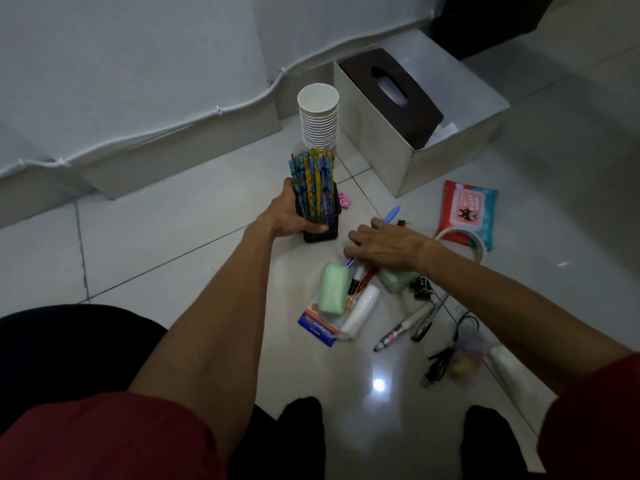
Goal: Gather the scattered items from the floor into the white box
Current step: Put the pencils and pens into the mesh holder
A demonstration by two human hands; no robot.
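My L hand (289, 216) grips black mesh holder (322, 221), upright on floor near white box (381, 150). Pencils (311, 178) loose, prob. top-heavy: hold low, keep vertical. R hand (384, 245) flat, fingers straight, over pens (362, 277).

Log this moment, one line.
left hand grips pencil holder | right hand open over pens | white box holds tissue box
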